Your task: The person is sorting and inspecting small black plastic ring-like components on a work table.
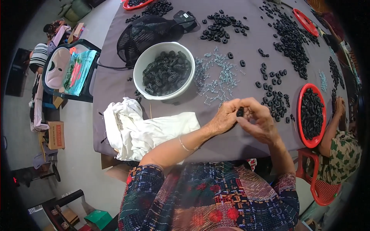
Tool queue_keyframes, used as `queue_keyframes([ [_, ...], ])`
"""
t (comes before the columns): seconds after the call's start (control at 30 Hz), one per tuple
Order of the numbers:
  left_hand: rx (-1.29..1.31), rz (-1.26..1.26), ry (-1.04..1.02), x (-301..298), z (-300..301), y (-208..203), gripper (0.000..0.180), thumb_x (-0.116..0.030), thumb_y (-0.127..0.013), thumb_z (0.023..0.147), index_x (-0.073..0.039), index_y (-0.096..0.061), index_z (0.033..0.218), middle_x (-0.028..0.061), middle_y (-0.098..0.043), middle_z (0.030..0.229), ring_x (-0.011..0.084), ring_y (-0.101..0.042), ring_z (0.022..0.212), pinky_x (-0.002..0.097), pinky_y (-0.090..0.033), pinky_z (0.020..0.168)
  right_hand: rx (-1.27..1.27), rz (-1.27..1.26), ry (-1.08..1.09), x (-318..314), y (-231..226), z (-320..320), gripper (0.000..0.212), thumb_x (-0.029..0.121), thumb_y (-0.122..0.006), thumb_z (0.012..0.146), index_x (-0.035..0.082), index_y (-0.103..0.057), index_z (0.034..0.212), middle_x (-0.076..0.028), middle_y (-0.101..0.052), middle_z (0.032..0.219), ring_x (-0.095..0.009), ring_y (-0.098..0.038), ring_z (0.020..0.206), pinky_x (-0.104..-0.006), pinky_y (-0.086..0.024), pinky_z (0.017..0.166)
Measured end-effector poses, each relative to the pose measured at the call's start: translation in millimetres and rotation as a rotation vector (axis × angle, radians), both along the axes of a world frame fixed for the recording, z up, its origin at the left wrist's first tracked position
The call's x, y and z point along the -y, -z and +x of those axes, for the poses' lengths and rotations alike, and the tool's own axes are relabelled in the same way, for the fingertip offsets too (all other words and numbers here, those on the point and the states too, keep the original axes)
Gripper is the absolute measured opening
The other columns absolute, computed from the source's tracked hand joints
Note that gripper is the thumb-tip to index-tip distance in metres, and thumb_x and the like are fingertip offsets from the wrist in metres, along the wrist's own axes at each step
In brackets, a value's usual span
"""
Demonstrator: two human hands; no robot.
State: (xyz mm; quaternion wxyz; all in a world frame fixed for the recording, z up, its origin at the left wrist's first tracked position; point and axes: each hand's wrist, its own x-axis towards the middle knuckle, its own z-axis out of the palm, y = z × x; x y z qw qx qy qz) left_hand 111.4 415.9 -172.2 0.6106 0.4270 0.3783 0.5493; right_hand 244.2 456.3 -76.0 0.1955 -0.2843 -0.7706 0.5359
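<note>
Black piece (240, 112) is sitting right at the meeting of the two hands, folks, and I'm taking that spot as the centre of my clock. The right hand (262, 119) is pinching it, thumb under and forefinger curling above; the left hand (225, 117) is bringing its fingertips in close alongside, though I'm not seeing how firmly they're pressing. That's looking like a tiny hold, and a slick surface could be squirting the piece loose. At two to three o'clock, loose black pieces (274, 106) are lying scattered, so a dropped one could be vanishing among its twins. At eleven, little springs (216, 77) are sprawling just beyond the knuckles; a careless sweep could be sending them rolling or tangling. Over at nine, a white cloth (165, 129) is lying near the left forearm, and the bracelet (185, 145) could be snagging it. At three, a red tray (311, 144) is standing near the table edge, risking a knock from a straying arm.
</note>
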Motion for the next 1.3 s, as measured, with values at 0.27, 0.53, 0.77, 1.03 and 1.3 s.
queue_keyframes([
  [0.27, -0.369, 0.425, -0.418, -6, 11, 36, 0.018, -0.017, -0.053, 0.09, -0.001, -0.052, 0.099, 0.0039, -0.056, 0.08, 0.0165, -0.059, 0.074, 0.0273, -0.049, 0.068, 0.036, 0.173, -0.186, -13, -28, -84, 0.026, 0.003, -0.064, 0.073, -0.002, -0.054, 0.096, 0.0, -0.047, 0.067, -0.005, -0.044, 0.058, -0.0206, -0.039, 0.053],
  [0.53, -0.114, 0.022, 0.053, 7, -10, -23, 0.019, -0.014, -0.046, 0.09, -0.001, -0.06, 0.089, 0.0066, -0.06, 0.075, 0.013, -0.059, 0.069, 0.0266, -0.05, 0.063, -0.246, 0.162, -0.012, -18, -29, -144, 0.034, 0.003, -0.063, 0.079, -0.001, -0.055, 0.112, -0.005, -0.062, 0.09, -0.008, -0.058, 0.08, -0.0209, -0.048, 0.068],
  [0.77, -0.186, 0.311, -0.285, 6, 7, -10, 0.018, -0.014, -0.05, 0.089, -0.001, -0.053, 0.101, 0.0063, -0.056, 0.085, 0.012, -0.057, 0.068, 0.026, -0.049, 0.061, -0.262, 0.379, 0.044, -10, -11, -79, 0.018, -0.001, -0.06, 0.077, -0.001, -0.06, 0.095, -0.008, -0.059, 0.086, -0.013, -0.057, 0.074, -0.024, -0.048, 0.063],
  [1.03, -0.036, -0.14, 0.075, 10, 1, -25, 0.01, -0.008, -0.058, 0.087, 0.002, -0.057, 0.09, 0.0022, -0.059, 0.074, 0.0055, -0.052, 0.062, 0.0192, -0.044, 0.058, -0.048, 0.547, 0.407, -32, 7, 32, 0.016, -0.001, -0.062, 0.077, 0.0, -0.06, 0.093, -0.007, -0.059, 0.084, -0.011, -0.055, 0.064, -0.0228, -0.043, 0.054],
  [1.3, -0.5, 0.262, 0.191, 12, 2, -36, 0.015, -0.007, -0.07, 0.076, 0.001, -0.062, 0.085, 0.0014, -0.057, 0.074, 0.006, -0.051, 0.062, 0.0215, -0.043, 0.057, 0.156, 0.449, 0.503, -22, 30, 98, 0.016, 0.001, -0.061, 0.079, 0.0, -0.059, 0.095, -0.005, -0.056, 0.084, -0.008, -0.051, 0.065, -0.0213, -0.042, 0.058],
])
